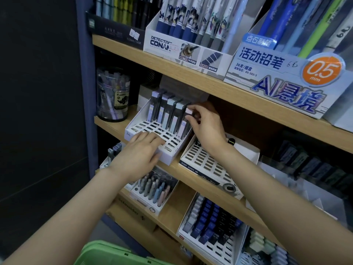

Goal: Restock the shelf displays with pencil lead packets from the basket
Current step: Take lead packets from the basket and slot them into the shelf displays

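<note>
- Right grip (206,127): pinching pink-capped lead packet (183,125), at 2 o'clock in white slotted tray (171,156).
- Left grip (141,155): fingers (152,138) flat on tray, 7 o'clock.

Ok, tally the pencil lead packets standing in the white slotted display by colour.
Lavender packets: 2
Pale teal packets: 2
Pink packet, pinched by the right hand: 1
Total: 5 in view
</note>
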